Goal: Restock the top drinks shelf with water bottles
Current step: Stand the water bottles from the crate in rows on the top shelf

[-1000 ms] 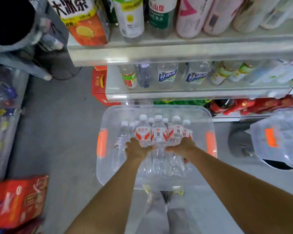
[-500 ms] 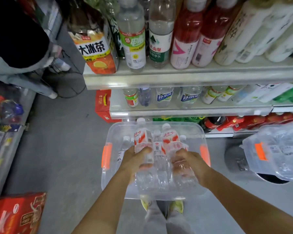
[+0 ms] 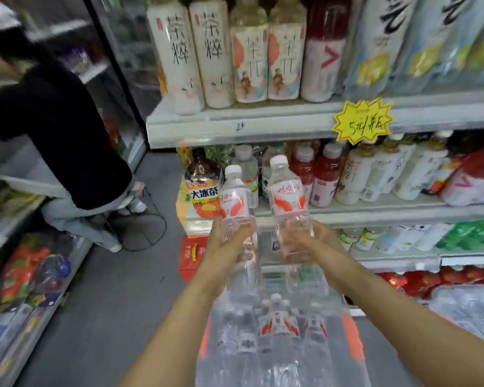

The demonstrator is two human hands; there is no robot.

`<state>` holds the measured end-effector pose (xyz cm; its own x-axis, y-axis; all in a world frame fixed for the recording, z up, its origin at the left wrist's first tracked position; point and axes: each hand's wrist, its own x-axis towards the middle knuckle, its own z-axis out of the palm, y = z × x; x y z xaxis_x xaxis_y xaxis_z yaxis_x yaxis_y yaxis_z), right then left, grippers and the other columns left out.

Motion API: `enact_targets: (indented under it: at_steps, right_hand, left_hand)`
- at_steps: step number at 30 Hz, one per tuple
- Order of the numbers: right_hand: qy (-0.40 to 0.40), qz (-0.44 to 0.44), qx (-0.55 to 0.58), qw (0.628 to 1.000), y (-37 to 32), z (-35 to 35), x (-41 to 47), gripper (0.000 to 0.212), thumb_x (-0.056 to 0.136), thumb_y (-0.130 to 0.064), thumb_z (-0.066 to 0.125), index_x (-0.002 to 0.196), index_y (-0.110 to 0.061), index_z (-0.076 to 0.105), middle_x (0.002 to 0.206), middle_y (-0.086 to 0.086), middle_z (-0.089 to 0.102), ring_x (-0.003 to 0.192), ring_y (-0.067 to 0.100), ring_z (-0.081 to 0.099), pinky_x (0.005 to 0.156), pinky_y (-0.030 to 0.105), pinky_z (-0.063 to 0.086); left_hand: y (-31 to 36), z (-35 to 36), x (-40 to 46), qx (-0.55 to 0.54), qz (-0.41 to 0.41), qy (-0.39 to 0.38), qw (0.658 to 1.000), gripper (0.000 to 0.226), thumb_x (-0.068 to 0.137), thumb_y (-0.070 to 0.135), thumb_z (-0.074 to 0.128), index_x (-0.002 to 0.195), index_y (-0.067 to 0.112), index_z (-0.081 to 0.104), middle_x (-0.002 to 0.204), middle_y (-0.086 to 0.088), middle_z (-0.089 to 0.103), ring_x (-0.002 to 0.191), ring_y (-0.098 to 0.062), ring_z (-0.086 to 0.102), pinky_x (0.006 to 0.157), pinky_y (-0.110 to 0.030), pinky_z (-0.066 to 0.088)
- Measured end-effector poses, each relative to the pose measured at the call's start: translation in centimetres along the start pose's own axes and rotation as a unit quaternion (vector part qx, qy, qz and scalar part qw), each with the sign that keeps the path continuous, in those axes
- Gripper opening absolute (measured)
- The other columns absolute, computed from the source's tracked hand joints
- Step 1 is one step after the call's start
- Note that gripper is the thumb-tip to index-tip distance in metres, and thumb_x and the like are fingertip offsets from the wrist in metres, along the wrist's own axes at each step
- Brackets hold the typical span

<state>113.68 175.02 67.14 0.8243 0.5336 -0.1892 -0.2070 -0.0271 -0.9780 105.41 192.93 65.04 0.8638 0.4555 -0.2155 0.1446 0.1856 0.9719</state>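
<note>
Holding a water bottle in each hand, you have both raised in front of the shelving, clear of the tub below. Off to your left, a person in a dark top (image 3: 53,141) bends over the neighbouring display, so keep your elbows in as you lift. Your left hand (image 3: 229,244) wraps the lower body of the left bottle (image 3: 236,202), fingers curled round the clear plastic under its red-and-white label. Just beside it, your right hand (image 3: 299,243) clamps the right bottle (image 3: 288,196) the same way, and that one stands slightly higher. Both are upright, caps up, level with the middle shelf (image 3: 375,212) and apart from each other. The clear tub (image 3: 352,339) beneath your forearms holds more bottles. The shelf above (image 3: 235,127) is packed with tall tea bottles (image 3: 221,57), and whether it is the top one you cannot tell from here. Grip low as you are, I would say, and set each base down flat before letting go, so nothing tips its neighbours.
</note>
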Motion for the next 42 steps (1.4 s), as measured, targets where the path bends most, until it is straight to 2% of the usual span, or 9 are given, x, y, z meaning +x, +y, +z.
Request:
enact_targets:
  at_steps: [4,9,12,16,19,23,29,36,42]
  right_hand:
    - [0.0,-0.085,-0.016,0.996,-5.5,0.2,0.6,0.022,0.084,-0.013,0.077,0.105,-0.014,0.07,0.091,0.011,0.077,0.079,0.027,0.074,0.07,0.04,0.062]
    - [0.002,-0.189,-0.051,0.981,-11.6,-0.5,1.3,0.019,0.082,-0.013,0.078,0.099,-0.021,0.071,0.089,0.004,0.077,0.08,0.018,0.075,0.061,0.025,0.058]
    - [0.01,-0.236,-0.062,0.97,-15.8,-1.8,1.8,0.027,0.072,-0.023,0.083,0.096,-0.019,0.073,0.09,0.006,0.077,0.083,0.024,0.075,0.066,0.036,0.061]
    - [0.015,-0.313,-0.09,0.945,-22.5,-4.3,2.6,0.015,0.074,-0.023,0.08,0.088,-0.018,0.075,0.087,0.009,0.076,0.08,0.023,0.075,0.064,0.028,0.06]
    - [0.024,-0.377,-0.086,0.922,-28.0,-5.5,3.6,0.012,0.076,-0.02,0.078,0.086,-0.015,0.075,0.078,0.005,0.076,0.069,0.013,0.073,0.055,0.018,0.053]
    - [0.048,-0.427,-0.056,0.901,-35.5,-6.6,5.7,0.02,0.076,-0.028,0.082,0.09,-0.016,0.074,0.077,-0.001,0.076,0.074,0.015,0.073,0.069,0.038,0.061]
    - [-0.034,-0.46,-0.003,0.887,-44.2,-6.2,8.9,0.036,0.074,-0.018,0.083,0.105,-0.007,0.069,0.085,0.003,0.074,0.079,0.017,0.072,0.072,0.036,0.059]
    - [0.012,-0.425,-0.091,0.9,-46.1,-4.2,14.2,0.018,0.08,-0.016,0.08,0.094,-0.01,0.069,0.086,0.004,0.072,0.087,0.021,0.069,0.087,0.037,0.054]
    - [0.003,-0.412,-0.137,0.901,-46.2,-3.8,15.4,0.033,0.081,-0.019,0.079,0.11,-0.012,0.063,0.096,0.001,0.072,0.083,0.009,0.07,0.076,0.022,0.048]
  left_hand:
    - [5.5,0.9,0.3,0.011,0.078,-0.008,0.997,0.045,0.074,0.046,0.077,0.114,0.034,0.058,0.095,0.004,0.075,0.079,-0.011,0.073,0.06,-0.025,0.056]
    - [11.4,2.7,0.9,0.008,0.156,-0.025,0.987,0.055,0.076,0.045,0.075,0.123,0.026,0.055,0.103,-0.006,0.071,0.082,-0.015,0.069,0.074,-0.037,0.055]
    - [14.7,3.9,1.7,0.013,0.199,-0.03,0.98,0.062,0.073,0.048,0.076,0.128,0.03,0.054,0.116,0.0,0.069,0.101,-0.016,0.068,0.086,-0.037,0.055]
    - [19.8,6.2,2.5,0.024,0.275,-0.017,0.961,0.054,0.084,0.039,0.074,0.132,0.026,0.053,0.119,-0.002,0.069,0.099,-0.007,0.068,0.066,-0.017,0.056]
    - [24.0,8.4,3.1,0.042,0.32,-0.022,0.946,0.045,0.088,0.036,0.072,0.127,0.025,0.055,0.111,-0.002,0.071,0.096,-0.011,0.07,0.07,-0.021,0.055]
    - [29.7,10.9,4.2,0.051,0.38,0.008,0.923,0.03,0.087,0.037,0.072,0.113,0.039,0.057,0.101,0.014,0.072,0.086,0.001,0.068,0.056,-0.01,0.049]
    - [36.5,12.3,5.5,0.026,0.404,0.034,0.914,0.059,0.073,0.047,0.078,0.123,0.026,0.054,0.115,-0.012,0.066,0.098,-0.026,0.066,0.089,-0.056,0.056]
    - [39.2,12.1,7.4,0.022,0.419,0.073,0.905,0.053,0.082,0.04,0.076,0.126,0.023,0.051,0.108,-0.007,0.069,0.088,-0.021,0.069,0.09,-0.054,0.056]
    - [39.7,11.9,8.6,0.016,0.42,0.079,0.904,0.048,0.087,0.036,0.073,0.127,0.022,0.052,0.11,-0.014,0.069,0.085,-0.022,0.068,0.084,-0.048,0.058]
